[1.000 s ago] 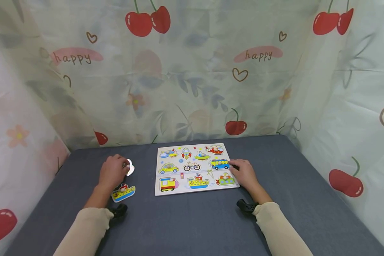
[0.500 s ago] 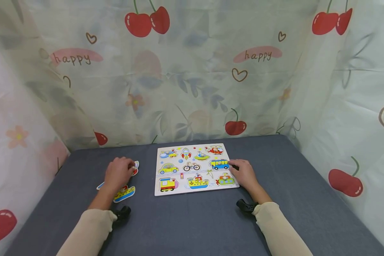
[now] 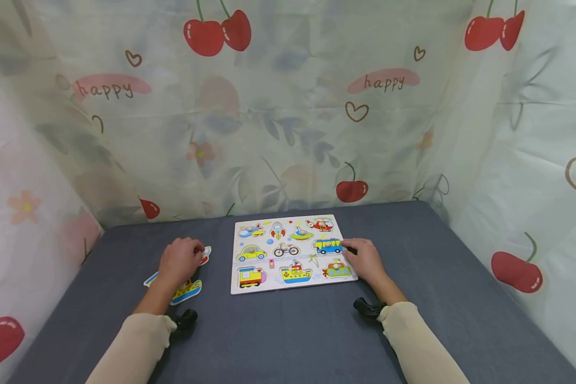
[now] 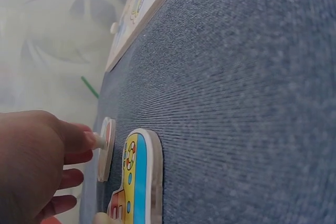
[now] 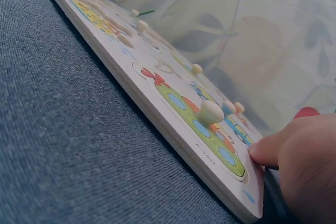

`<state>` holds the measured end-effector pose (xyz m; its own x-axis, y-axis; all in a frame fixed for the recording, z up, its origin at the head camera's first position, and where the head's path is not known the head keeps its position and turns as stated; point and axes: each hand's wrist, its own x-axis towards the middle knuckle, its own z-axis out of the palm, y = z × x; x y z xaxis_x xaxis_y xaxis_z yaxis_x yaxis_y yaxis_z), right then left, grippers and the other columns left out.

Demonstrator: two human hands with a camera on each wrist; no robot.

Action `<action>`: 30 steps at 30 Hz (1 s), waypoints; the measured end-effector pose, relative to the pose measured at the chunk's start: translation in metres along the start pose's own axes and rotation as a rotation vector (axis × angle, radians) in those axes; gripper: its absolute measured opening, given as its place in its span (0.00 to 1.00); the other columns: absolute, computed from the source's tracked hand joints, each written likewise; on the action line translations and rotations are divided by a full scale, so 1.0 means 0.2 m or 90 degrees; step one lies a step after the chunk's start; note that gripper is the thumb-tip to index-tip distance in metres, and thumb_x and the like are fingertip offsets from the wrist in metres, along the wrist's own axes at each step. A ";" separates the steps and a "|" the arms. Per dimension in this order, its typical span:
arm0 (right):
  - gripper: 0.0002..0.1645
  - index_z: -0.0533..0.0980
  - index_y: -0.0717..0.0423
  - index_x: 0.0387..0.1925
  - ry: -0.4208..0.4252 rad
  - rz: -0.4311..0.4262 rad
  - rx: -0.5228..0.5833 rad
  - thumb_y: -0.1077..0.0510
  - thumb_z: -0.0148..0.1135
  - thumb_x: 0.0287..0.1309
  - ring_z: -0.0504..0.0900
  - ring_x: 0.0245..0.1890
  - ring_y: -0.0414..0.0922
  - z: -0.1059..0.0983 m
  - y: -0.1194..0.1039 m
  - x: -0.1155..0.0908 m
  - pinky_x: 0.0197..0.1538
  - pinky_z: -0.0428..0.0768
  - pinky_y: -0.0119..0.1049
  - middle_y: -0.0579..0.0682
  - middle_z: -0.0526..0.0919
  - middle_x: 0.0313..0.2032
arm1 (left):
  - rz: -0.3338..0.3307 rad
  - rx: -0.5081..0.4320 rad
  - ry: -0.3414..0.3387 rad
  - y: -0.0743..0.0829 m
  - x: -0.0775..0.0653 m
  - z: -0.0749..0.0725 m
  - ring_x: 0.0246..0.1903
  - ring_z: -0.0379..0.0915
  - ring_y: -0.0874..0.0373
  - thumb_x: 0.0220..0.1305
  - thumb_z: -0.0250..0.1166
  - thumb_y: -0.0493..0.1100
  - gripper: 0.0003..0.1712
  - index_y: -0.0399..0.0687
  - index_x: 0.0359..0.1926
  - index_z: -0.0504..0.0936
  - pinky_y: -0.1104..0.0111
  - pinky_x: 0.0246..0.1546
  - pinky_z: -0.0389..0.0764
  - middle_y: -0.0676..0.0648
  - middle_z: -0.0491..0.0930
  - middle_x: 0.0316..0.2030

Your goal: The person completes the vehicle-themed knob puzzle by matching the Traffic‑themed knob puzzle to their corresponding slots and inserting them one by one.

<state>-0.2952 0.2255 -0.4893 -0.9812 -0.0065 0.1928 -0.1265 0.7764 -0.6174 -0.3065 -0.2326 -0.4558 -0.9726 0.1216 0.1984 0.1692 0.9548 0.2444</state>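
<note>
My left hand (image 3: pixel 178 261) pinches the pale knob (image 4: pixel 100 140) of a small white-edged puzzle piece (image 3: pixel 206 256) between thumb and fingertip; red shows on its face, and its picture is mostly hidden. Just below that hand lies a yellow-and-blue boat piece (image 3: pixel 187 292), partly covered by it. Another piece with a blue edge (image 3: pixel 150 279) shows to the left of the wrist. My right hand (image 3: pixel 365 258) rests at the right edge of the wooden puzzle board (image 3: pixel 266 257), fingertips touching it beside the bus (image 3: pixel 328 246) and the submarine piece (image 5: pixel 191 116).
Printed vehicles cover the board, several with wooden knobs, such as the one (image 5: pixel 212 112) on the submarine. A dark grey cloth (image 3: pixel 278 336) covers the table. Patterned curtains (image 3: pixel 288 133) enclose its back and sides. A black wrist device (image 3: pixel 186 319) sits at each cuff.
My left hand has shifted slightly right and toward me. The piece at its fingertips showed a white side before and now shows its coloured face. My right hand keeps its place.
</note>
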 end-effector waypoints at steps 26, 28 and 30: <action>0.20 0.78 0.60 0.57 0.006 0.000 0.006 0.60 0.61 0.64 0.65 0.63 0.58 0.00 -0.01 0.00 0.64 0.63 0.56 0.60 0.78 0.57 | -0.040 -0.040 -0.054 0.08 0.08 -0.06 0.30 0.70 0.50 0.61 0.66 0.42 0.09 0.42 0.39 0.84 0.57 0.33 0.74 0.47 0.78 0.30; 0.21 0.78 0.60 0.57 0.004 0.003 0.007 0.59 0.61 0.64 0.65 0.63 0.58 0.00 0.00 0.00 0.64 0.63 0.56 0.60 0.77 0.57 | -0.049 -0.046 -0.049 0.09 0.08 -0.05 0.31 0.70 0.50 0.61 0.67 0.42 0.09 0.42 0.39 0.83 0.57 0.34 0.74 0.46 0.78 0.31; 0.21 0.78 0.60 0.57 0.003 0.004 0.005 0.59 0.61 0.64 0.65 0.63 0.58 0.00 0.00 0.00 0.64 0.63 0.56 0.60 0.77 0.57 | -0.058 -0.052 -0.044 0.10 0.08 -0.04 0.31 0.70 0.50 0.60 0.67 0.42 0.09 0.42 0.39 0.83 0.57 0.34 0.74 0.46 0.78 0.31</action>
<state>-0.2956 0.2249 -0.4887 -0.9813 0.0007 0.1922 -0.1217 0.7716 -0.6243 -0.3180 -0.2145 -0.4399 -0.9926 0.0565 0.1074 0.0897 0.9379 0.3353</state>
